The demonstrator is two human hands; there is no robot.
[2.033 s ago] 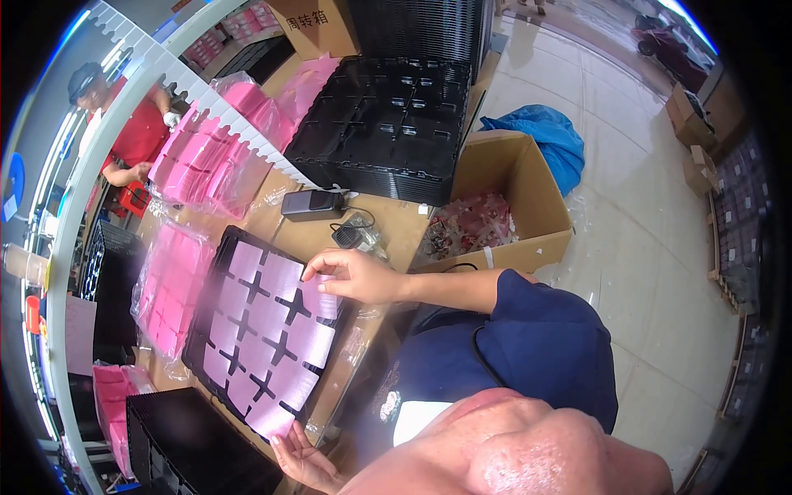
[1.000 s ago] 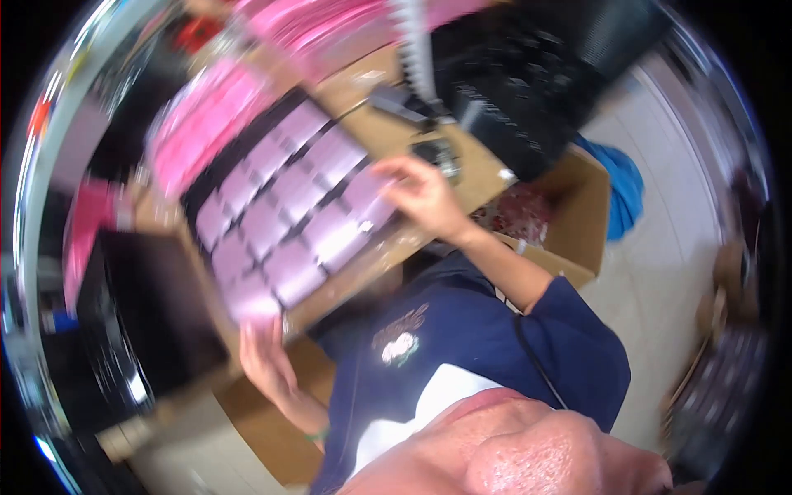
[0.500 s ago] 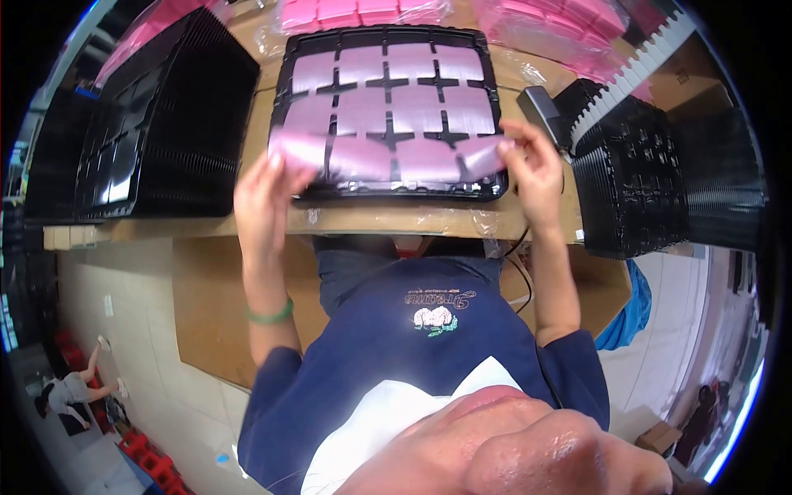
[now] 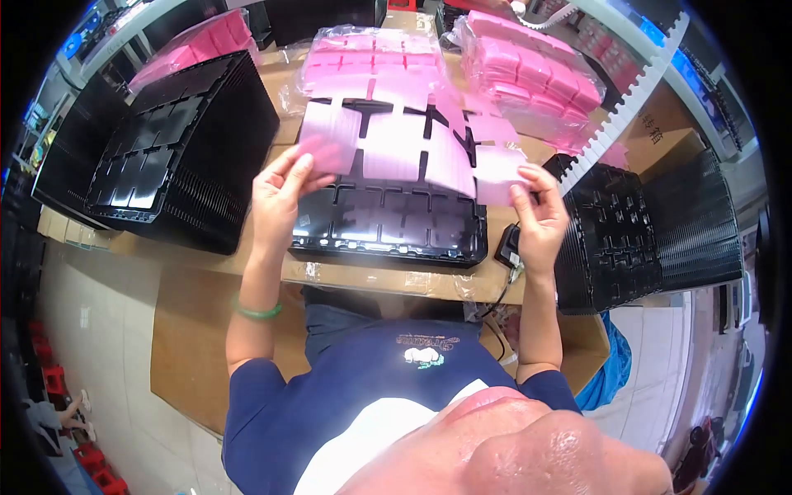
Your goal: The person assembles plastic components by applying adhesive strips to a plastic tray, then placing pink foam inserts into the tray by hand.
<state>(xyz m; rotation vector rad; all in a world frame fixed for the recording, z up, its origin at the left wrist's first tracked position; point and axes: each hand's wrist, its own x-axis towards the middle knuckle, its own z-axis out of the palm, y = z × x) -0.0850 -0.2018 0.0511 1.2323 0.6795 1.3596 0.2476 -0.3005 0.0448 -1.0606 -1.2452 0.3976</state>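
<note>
A thin pink foam sheet (image 4: 392, 147), slit into joined squares, hangs raised and buckled over a black plastic tray (image 4: 384, 219). My left hand (image 4: 279, 198) pinches its near left corner between thumb and fingers. At the near right corner, my right hand (image 4: 540, 210) grips the sheet the same way. The tray lies on the cardboard-covered table in front of me, its near row of shiny pockets uncovered. Its far part is hidden beneath the sheet, so I cannot tell whether the sheet touches it there.
Tall stacks of black trays stand at the left (image 4: 186, 157) and right (image 4: 615, 223). Plastic-wrapped bundles of pink foam (image 4: 528, 70) lie at the back. A small black box with a cable (image 4: 509, 245) sits right of the tray. A white toothed strip (image 4: 631, 95) slants over the right stack.
The pink foam sheet, lying over the tray before, is now lifted off its near rows and shifted away from me. Both hands rose with it, and the view tilted toward the table's far side.
</note>
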